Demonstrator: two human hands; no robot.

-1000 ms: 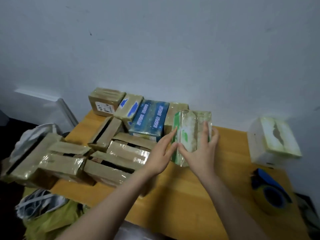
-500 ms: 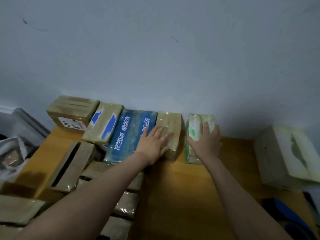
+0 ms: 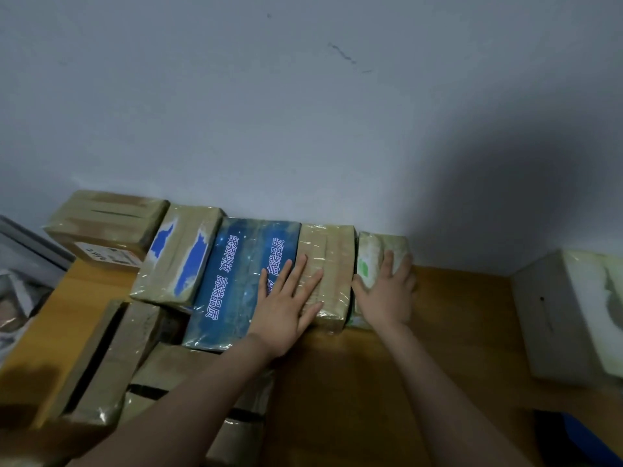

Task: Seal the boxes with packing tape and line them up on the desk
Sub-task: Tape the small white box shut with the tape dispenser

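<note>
Squaring up a row of taped boxes (image 3: 182, 254): left hand (image 3: 286, 308), fingers straight and spread, is lying across the glossy blue box (image 3: 232, 274) and the tan cardboard box (image 3: 335, 257); right hand (image 3: 384, 294), fingers flat, gripping nothing, is covering the green-and-white box (image 3: 369, 249) ending the row. Pushing evenly toward the wall (image 3: 303, 129) and leftward would likely be closing gaps. Shiny, wrinkled tape is wrapping each rectangular block on the wooden desk (image 3: 371, 382).

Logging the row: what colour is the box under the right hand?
The box is white with green print; the head view shows it best.
</note>
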